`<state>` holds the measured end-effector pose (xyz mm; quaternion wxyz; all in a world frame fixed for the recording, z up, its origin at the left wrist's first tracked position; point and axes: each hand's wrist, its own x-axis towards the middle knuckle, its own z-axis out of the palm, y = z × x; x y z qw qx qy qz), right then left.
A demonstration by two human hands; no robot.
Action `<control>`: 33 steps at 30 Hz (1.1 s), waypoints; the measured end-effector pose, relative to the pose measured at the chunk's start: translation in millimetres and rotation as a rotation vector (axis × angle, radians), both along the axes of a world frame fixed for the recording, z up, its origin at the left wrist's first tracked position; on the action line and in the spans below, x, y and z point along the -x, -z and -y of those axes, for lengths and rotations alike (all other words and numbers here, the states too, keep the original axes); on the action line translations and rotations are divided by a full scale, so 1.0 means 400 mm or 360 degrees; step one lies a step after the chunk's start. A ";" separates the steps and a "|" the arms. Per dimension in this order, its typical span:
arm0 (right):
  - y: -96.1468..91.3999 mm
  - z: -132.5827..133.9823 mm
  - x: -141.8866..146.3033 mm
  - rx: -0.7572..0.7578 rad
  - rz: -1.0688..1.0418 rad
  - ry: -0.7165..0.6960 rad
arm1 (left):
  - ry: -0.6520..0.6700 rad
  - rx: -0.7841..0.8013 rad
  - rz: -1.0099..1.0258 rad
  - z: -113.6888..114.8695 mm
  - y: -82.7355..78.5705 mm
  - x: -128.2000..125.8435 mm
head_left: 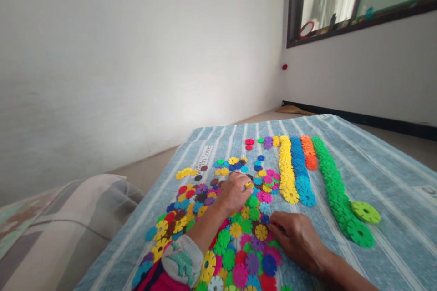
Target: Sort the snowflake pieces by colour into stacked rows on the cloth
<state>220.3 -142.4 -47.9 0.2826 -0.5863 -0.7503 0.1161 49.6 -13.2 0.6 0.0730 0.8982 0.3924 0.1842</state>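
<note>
A big spread of colourful plastic snowflake discs point(252, 263), notched around their rims, lies loose on the cloth. Above its far part is my left hand point(235, 191), fingers bent down, with a yellow snowflake disc point(249, 185) between its thumb and forefinger. My right hand point(295, 234) rests at the pile's right edge, its fingers curled together beside a dark blue disc point(265, 219); whatever they hold is hidden. Rightward, overlapping discs form a yellow row point(287, 168), a blue row point(300, 168), a short orange row point(309, 154) and a long green row point(331, 182).
A light green disc point(366, 212) lies beside the green row's near end. Short purple point(268, 142) and orange-yellow point(276, 141) groups and two red discs point(249, 142) sit at the far side. Striped blue cloth point(385, 186) covers the surface; grey-white fabric point(85, 213) is at left.
</note>
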 end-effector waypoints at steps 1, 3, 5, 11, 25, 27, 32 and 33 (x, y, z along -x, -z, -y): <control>-0.001 0.000 0.000 0.0003 -0.0004 0.0003 | 0.0056 -0.0018 -0.0038 0.005 -0.001 -0.003; -0.004 0.000 0.002 0.0011 -0.0013 0.0004 | 0.0042 -0.0041 -0.0151 0.012 -0.007 -0.005; -0.005 -0.001 0.003 0.0009 -0.0018 0.0005 | -0.0092 -0.0079 -0.0269 0.015 -0.020 -0.005; -0.004 -0.005 0.003 -0.0022 0.0033 0.0014 | 0.0097 -0.0093 -0.0278 0.020 -0.051 -0.069; -0.011 -0.007 0.004 0.0005 0.0002 0.0016 | 0.0365 -0.0010 -0.0545 -0.028 -0.012 -0.198; -0.011 -0.008 0.004 0.0008 0.0001 0.0012 | 0.0319 -0.0028 -0.0524 -0.026 -0.009 -0.191; -0.012 -0.009 0.005 0.0015 0.0002 0.0015 | 0.0192 -0.0106 -0.0483 -0.017 -0.014 -0.172; -0.013 -0.009 0.005 0.0014 0.0004 0.0016 | 0.0189 -0.0131 -0.0476 -0.015 -0.015 -0.172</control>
